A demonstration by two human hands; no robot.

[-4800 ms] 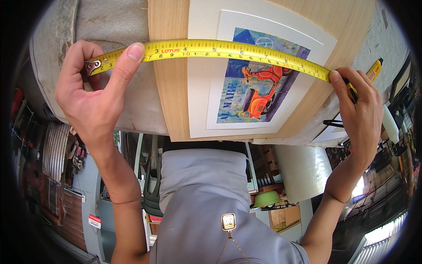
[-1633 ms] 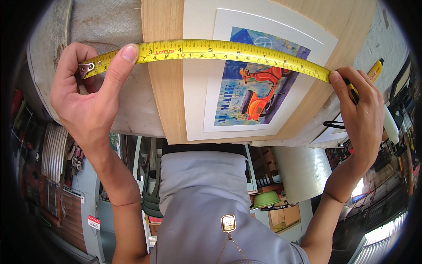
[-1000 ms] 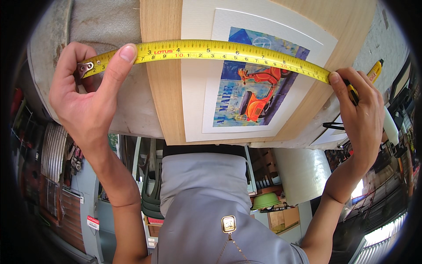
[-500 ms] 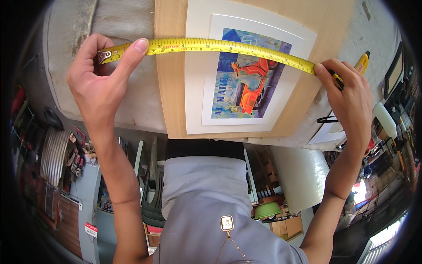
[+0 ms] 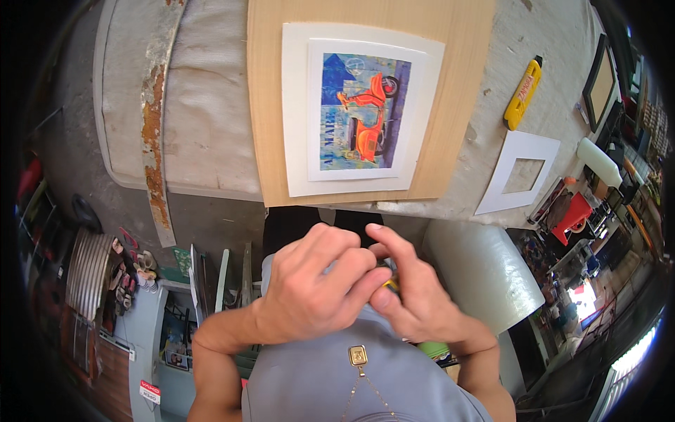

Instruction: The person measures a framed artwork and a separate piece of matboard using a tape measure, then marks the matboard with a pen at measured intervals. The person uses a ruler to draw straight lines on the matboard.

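My left hand (image 5: 313, 285) and my right hand (image 5: 418, 299) meet in front of my chest, below the table's near edge. Both are closed round a tape measure, of which only a small yellow and black bit (image 5: 391, 284) shows between the thumbs; the rest is hidden by my fingers. Beyond them, a print of an orange scooter (image 5: 365, 112) lies on white mounting sheets (image 5: 299, 112). These rest on a pale wooden board (image 5: 450, 91).
Right of the board lie a yellow utility knife (image 5: 524, 95), a white mat with a cut-out window (image 5: 500, 176) and a dark frame (image 5: 598, 84). A rusty metal strip (image 5: 153, 119) crosses the covered table (image 5: 211, 126) at left. A roll of bubble wrap (image 5: 485, 274) stands below the edge.
The yellow tape, stretched between my hands over the print, is now drawn in. Both hands have come together and down toward my chest. The print and its sheets sit further left in view.
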